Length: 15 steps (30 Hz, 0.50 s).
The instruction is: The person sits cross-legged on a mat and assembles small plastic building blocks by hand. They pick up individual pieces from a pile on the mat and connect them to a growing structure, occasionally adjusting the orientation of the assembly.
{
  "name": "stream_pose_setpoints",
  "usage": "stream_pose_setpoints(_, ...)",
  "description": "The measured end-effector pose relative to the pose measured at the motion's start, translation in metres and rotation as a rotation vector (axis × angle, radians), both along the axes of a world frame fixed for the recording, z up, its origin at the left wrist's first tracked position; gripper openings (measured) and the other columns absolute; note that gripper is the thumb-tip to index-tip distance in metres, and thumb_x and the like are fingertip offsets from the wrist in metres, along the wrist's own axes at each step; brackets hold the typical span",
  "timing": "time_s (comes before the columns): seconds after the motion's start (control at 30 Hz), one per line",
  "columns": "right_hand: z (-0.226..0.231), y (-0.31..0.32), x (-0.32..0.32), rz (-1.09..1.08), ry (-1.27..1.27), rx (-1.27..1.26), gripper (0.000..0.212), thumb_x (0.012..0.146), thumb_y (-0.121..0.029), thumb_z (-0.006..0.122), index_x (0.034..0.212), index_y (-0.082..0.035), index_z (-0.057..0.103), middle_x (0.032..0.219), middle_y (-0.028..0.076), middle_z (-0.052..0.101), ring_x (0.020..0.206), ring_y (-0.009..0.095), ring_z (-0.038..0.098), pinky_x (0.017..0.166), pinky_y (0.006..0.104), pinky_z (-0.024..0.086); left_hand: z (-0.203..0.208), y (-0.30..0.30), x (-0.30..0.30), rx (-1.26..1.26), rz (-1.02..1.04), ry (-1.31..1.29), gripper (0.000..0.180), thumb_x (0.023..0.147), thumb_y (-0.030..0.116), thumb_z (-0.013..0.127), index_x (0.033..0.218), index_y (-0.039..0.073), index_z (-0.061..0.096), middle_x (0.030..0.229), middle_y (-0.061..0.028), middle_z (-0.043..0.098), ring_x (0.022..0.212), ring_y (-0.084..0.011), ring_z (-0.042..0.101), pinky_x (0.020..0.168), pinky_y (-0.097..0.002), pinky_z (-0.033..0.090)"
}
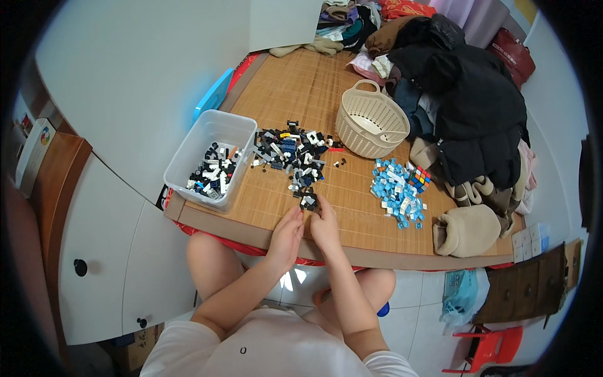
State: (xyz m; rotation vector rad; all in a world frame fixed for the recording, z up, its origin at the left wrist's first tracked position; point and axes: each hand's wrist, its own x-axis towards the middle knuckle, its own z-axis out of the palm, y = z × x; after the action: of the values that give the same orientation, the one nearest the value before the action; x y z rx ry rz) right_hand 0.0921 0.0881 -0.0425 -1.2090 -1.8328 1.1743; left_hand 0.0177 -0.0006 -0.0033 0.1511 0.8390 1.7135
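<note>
My left hand (pixel 287 235) and my right hand (pixel 325 225) rest at the near edge of the bamboo mat, palms turned inward. Between and just beyond their fingertips lies a small cluster of black and grey toy building bricks (pixel 307 199), the near end of a larger loose heap (pixel 295 151). That heap mixes black, white, grey and dark blue pieces. The left fingers lie extended together; the right fingers reach up along the cluster's right side. I see no brick clearly gripped in either hand.
A clear plastic box (pixel 179 147) with bricks inside stands left, its blue lid (pixel 213 94) behind. On the right are a beige basket (pixel 370 119), light blue and white pieces (pixel 397 198), a puzzle cube (pixel 420 179), a beige cloth roll (pixel 468 230) and piled dark clothes (pixel 477 113).
</note>
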Motion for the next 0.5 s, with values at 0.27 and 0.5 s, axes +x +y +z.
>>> stream_pose_setpoints(0.27,-0.012,-0.01,0.0,0.037,0.131,-0.087,0.051,0.077,0.009,0.038,0.128,0.005,0.036,0.118,0.016,0.049,0.107,0.021,0.048,0.089,0.0275,0.039,-0.003,0.01,-0.002,0.025,-0.005,0.009,0.057,0.085,0.004,0.041,0.136,-0.006,0.017,0.142,-0.0153,0.02,0.132,-0.0214,0.022,0.107,-0.0314,0.019)
stream_pose_setpoints(0.5,-0.003,-0.03,-0.006,-0.036,0.292,-0.254,0.054,0.076,0.002,0.044,0.129,0.004,0.034,0.127,0.022,0.038,0.119,0.033,0.037,0.1,0.0349,0.03,0.0,0.008,-0.003,-0.007,-0.036,0.058,0.055,0.084,0.004,0.041,0.134,-0.006,0.022,0.139,-0.0165,0.027,0.13,-0.0222,0.025,0.107,-0.0316,0.021)
